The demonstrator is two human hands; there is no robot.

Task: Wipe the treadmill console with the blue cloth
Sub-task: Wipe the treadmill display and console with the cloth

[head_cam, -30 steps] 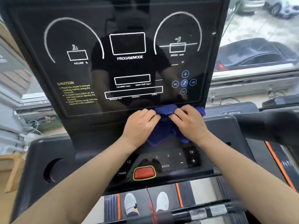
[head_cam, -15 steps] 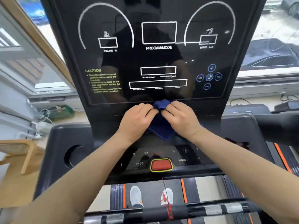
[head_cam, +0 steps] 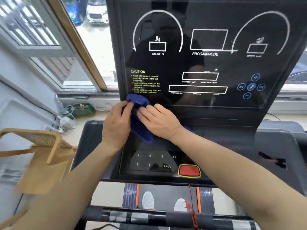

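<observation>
The black treadmill console [head_cam: 207,67] rises in front of me, its glossy screen printed with white gauges and yellow caution text. A bunched blue cloth [head_cam: 139,117] lies against the console's lower left corner, just under the caution text. My left hand [head_cam: 116,125] pinches the cloth's left side. My right hand [head_cam: 159,120] presses flat on its right side. Both hands touch each other over the cloth, and much of the cloth is hidden beneath them.
Below the hands sit a button pad [head_cam: 154,161] and a red stop button [head_cam: 189,170] with a red cord. A wooden chair [head_cam: 41,155] stands at the left. A window [head_cam: 49,39] is behind, a taped handlebar [head_cam: 166,216] crosses the bottom, and my shoes [head_cam: 147,200] stand on the belt.
Both hands have slid the cloth leftward along the screen's bottom edge, from below the centre to the lower left corner. The view has swung left too.
</observation>
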